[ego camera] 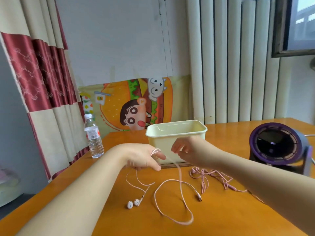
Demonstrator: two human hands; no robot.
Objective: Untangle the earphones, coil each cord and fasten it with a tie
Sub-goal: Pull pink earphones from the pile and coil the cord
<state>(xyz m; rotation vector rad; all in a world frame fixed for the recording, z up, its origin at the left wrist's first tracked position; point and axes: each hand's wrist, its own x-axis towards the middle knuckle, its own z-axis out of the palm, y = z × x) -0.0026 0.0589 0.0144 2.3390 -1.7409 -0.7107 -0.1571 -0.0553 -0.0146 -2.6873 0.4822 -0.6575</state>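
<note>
A pink earphone cord [180, 180] is wound in a few turns round the fingers of my left hand [146, 159], which holds it above the table. From there a strand runs to my right hand [185, 150], whose fingers pinch it. The rest of the cord droops in a long loop onto the table, ending in a plug [199, 198]. Its two white earbuds [133, 203] lie near the front. A second pink earphone set [214, 178] lies in a tangled heap under my right forearm.
A pale yellow plastic tub [176, 133] stands just behind my hands. A water bottle [93, 137] stands at the table's left edge. A purple desk fan [279, 147] stands at the right. The orange table [230, 215] ends close on the left.
</note>
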